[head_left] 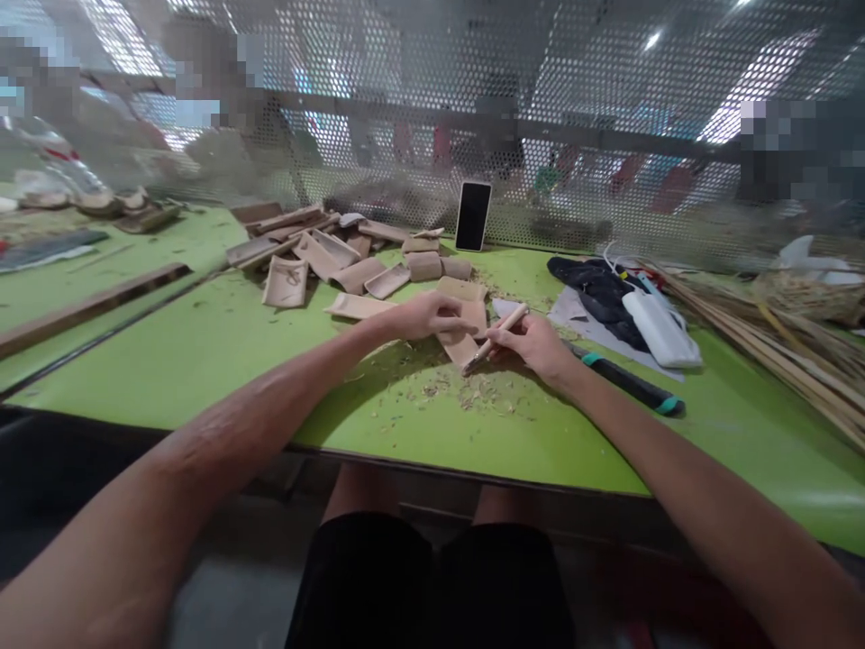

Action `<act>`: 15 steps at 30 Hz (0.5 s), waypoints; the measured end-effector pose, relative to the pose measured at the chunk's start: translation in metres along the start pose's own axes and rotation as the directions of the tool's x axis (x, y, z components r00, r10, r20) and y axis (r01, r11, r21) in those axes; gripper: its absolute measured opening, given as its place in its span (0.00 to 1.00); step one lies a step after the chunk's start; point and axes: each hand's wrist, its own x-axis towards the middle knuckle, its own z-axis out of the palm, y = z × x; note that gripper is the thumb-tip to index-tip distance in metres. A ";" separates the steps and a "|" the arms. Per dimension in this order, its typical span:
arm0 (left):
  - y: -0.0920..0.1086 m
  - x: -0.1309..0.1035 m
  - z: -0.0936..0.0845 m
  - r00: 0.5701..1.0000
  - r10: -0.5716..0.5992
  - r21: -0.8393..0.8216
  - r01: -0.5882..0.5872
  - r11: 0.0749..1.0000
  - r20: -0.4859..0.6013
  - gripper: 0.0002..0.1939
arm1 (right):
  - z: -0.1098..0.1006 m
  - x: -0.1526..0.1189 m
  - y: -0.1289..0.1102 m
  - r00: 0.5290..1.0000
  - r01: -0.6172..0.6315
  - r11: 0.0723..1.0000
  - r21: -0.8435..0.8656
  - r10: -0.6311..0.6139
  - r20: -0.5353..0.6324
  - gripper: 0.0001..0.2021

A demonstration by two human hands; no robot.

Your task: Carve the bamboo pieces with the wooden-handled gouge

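- The right hand (pixel 533 342) is closed around a thin wooden-handled carving tool (pixel 496 336); the handle points up and to the right, and the tip goes down to the left.
- The tip of the tool touches a small curved piece of light brown bamboo (pixel 461 345), which lies on the green table (pixel 223 351) just in front of the person.
- The left hand (pixel 427 315) presses on the same bamboo piece from the left side, with the fingers bent over its upper edge, so it is grasping the piece and keeping it flat.
- Under and in front of both hands there are many small pale wood shavings (pixel 473 392) scattered on the table.
- Just to the right of the right hand lies a long black tool with teal bands (pixel 632 383), near the forearm.
- Further right there is a dark cloth (pixel 598 288) and a white oblong case (pixel 660 329) lying partly on it.
- At the right edge a bundle of long thin bamboo sticks (pixel 757 333) lies on the table.
- Behind the hands there is a heap of similar curved bamboo pieces (pixel 338 252), well apart from the table's near edge.
- A black smartphone (pixel 473 214) stands upright against the perforated metal screen (pixel 419 108) at the back.
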 end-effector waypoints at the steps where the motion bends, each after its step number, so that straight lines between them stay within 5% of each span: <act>1: 0.000 0.000 0.000 1.000 -0.005 -0.004 0.005 1.000 -0.004 0.22 | -0.001 0.000 -0.001 1.000 0.011 1.000 -0.016 -0.011 -0.013 0.17; 6: 0.003 -0.001 0.000 0.999 -0.032 -0.009 0.032 0.999 -0.008 0.23 | -0.006 0.001 -0.004 0.997 0.071 0.990 -0.125 -0.075 -0.025 0.18; 15: 0.002 -0.003 0.000 1.000 -0.021 0.007 0.021 1.000 -0.001 0.23 | -0.014 0.005 0.001 0.996 0.084 0.994 -0.068 -0.083 0.018 0.20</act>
